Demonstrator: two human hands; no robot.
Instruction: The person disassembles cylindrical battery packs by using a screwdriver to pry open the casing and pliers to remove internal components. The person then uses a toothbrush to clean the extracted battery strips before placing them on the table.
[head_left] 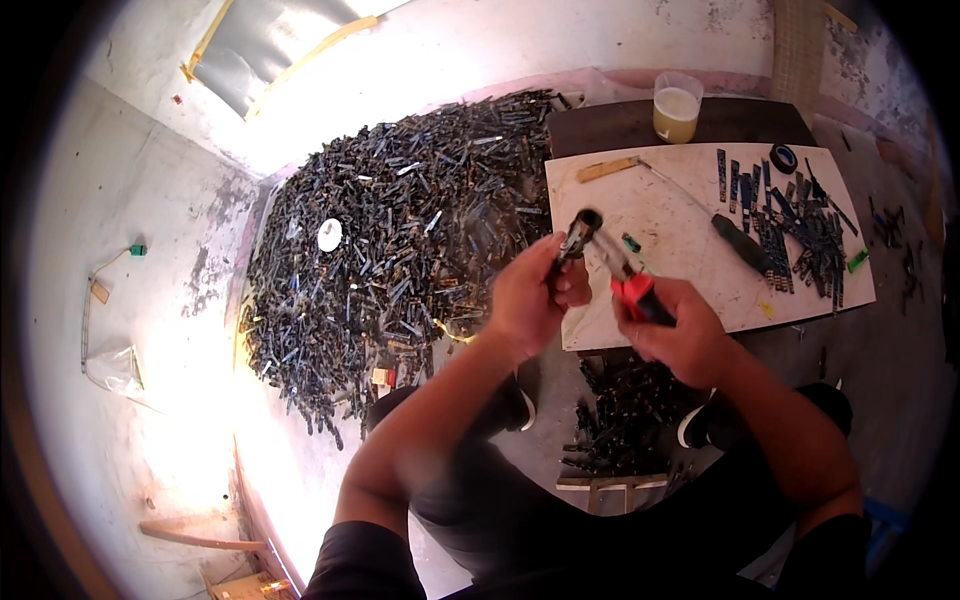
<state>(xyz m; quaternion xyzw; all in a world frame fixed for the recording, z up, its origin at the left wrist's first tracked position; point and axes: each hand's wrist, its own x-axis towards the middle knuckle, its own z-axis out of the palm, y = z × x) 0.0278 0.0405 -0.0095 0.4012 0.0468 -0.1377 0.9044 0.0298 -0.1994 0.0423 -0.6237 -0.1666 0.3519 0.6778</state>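
My left hand [533, 300] is closed around a slim dark part [580, 232], whose rounded black end sticks up past the fingers. In my right hand [688, 335] are what look like pliers [632, 285] with red-and-black grips. Their metal head is smeared by motion and points up toward the dark part; whether the two touch I cannot tell. Both hands are over the near left edge of a pale board [690, 300]. A small green-and-dark piece [631, 243] lies on the board just beyond the pliers.
A large heap of dark strips [400, 210] covers the floor at left; more dark pieces [630, 410] lie between my feet. The board also bears a screwdriver [740, 243], a wooden-handled tool [607, 169], several strips [800, 235] and a tape roll [784, 158]. Behind stands a cup [677, 108] of pale liquid.
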